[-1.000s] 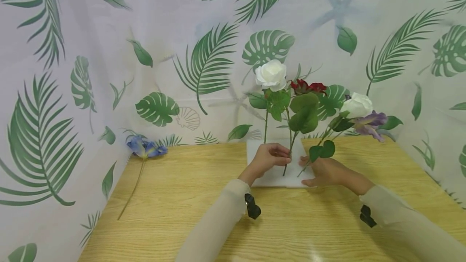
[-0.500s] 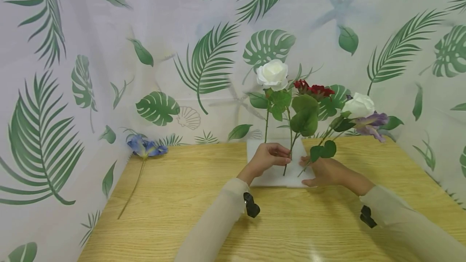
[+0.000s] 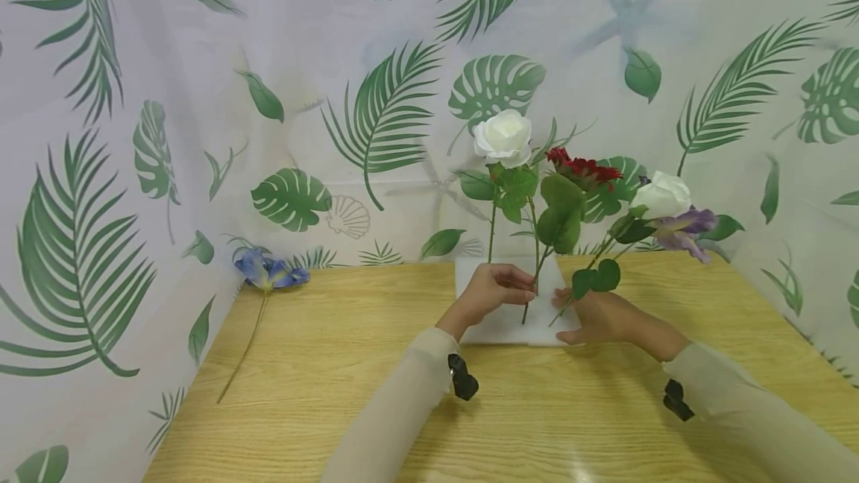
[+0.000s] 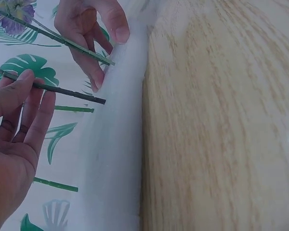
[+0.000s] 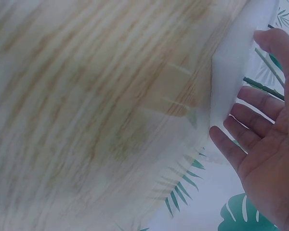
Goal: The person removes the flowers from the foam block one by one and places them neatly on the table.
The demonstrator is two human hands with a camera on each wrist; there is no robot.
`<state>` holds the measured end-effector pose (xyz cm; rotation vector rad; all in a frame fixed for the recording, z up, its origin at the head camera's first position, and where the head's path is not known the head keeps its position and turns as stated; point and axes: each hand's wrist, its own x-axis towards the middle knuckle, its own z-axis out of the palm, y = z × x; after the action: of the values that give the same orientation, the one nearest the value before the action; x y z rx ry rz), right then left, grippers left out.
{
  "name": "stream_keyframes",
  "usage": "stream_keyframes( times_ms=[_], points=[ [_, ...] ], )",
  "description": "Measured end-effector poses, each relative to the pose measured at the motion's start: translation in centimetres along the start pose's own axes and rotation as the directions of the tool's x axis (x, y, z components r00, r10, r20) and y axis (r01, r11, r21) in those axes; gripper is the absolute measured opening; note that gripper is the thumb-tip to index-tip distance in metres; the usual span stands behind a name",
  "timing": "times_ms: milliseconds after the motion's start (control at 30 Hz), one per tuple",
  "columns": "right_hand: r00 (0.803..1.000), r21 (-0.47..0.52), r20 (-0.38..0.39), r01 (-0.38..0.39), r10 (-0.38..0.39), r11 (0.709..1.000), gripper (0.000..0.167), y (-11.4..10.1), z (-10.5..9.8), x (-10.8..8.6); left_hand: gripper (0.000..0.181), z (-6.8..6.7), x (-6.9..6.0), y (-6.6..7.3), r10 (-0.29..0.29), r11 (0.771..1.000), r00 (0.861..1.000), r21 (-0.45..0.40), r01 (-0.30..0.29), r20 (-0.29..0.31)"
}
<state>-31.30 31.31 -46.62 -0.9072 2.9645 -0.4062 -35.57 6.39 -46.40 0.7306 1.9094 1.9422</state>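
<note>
1. The left hand [image 3: 493, 293] pinches the dark stem [image 4: 67, 91] of the red flower [image 3: 582, 168] low down, between thumb and fingertips; a hold so near the foot presumably gives control over where the end sits
2. The right hand [image 3: 607, 315] grasps no stem: its fingers are extended and relaxed, thumb touching the white block [image 3: 496, 330] and the other fingers along its right-hand edge, probably to brace it against shifting
3. The dark stem's lower end meets the top of the block, just in front of the left hand's fingertips; whether it is sunk in or only touching, I cannot tell
4. The red flower tips to the right above the hands, perhaps because its head is heavy for one slim stem
5. Just behind, the left white rose [image 3: 503, 139] stands almost upright on the block with no hand on it, so the block seems to be what supports it
6. The right white rose [image 3: 663, 196] and the purple flower [image 3: 686, 229] lean right, over the right hand, which seems to reach in beneath them to get at the edge
7. Farther out, well apart on the left of the table [image 3: 322, 356], the blue flower [image 3: 265, 272] lies untouched, its stem toward the person, which would make it easy to pick up
</note>
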Motion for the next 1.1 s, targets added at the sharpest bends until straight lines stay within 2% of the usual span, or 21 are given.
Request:
stream_keyframes(
  times_ms=[600, 800, 1100],
  points=[
    [1.0, -0.024, 0.008, 0.004, -0.003, 1.0, 0.059, -0.03, 0.09, 0.2, 0.025, -0.31, 0.12, -0.05, 0.001, 0.999, 0.999, 0.04, 0.002, -0.053],
    [0.999, -0.022, -0.026, 0.032, -0.033, 0.999, 0.057, -0.42, -0.09, 0.03, 0.024, -0.23, 0.09, -0.06, 0.012, 0.999, 0.999, 0.042, -0.009, -0.051],
    [1.0, -0.023, -0.019, 0.023, -0.023, 0.999, 0.059, -0.73, -0.32, 0.02, 0.023, -0.28, 0.21, -0.11, 0.029, 0.997, 0.999, 0.067, -0.027, -0.043]
  ],
)
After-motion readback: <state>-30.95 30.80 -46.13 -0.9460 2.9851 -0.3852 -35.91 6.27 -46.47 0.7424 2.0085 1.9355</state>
